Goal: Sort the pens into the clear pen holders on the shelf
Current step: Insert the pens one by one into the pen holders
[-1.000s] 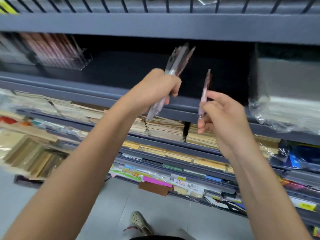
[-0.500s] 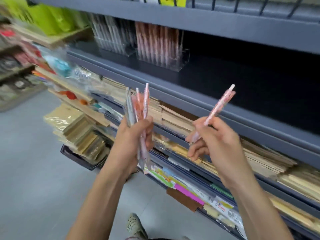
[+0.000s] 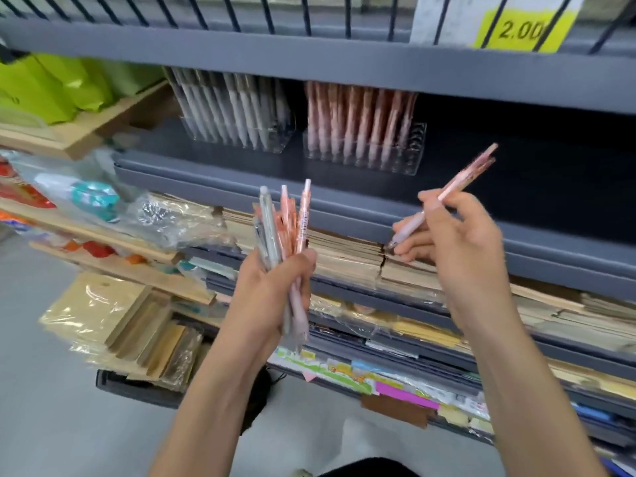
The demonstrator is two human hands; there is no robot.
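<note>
My left hand (image 3: 272, 290) grips a bundle of pens (image 3: 284, 228), pink and grey-white ones, held upright below the shelf. A single pink pen (image 3: 457, 182) slants up to the right, pinched in my right hand (image 3: 457, 235). Two clear pen holders stand on the dark shelf (image 3: 516, 173) above. The left holder (image 3: 241, 132) is full of grey-white pens. The right holder (image 3: 364, 149) holds rows of pink pens, with empty slots at its right end. Both hands are in front of and below the holders.
An upper shelf with a wire rail carries a yellow price tag (image 3: 523, 29). Stacks of brown envelopes and notebooks (image 3: 344, 259) fill the lower shelves. Green bags (image 3: 51, 87) and wrapped goods (image 3: 103, 201) lie left. Grey floor (image 3: 51, 407) is below.
The view has swung left and closer, bringing both pen holders nearer the centre. My hands keep their pens, and the right hand has raised its pink pen a little towards the shelf.
</note>
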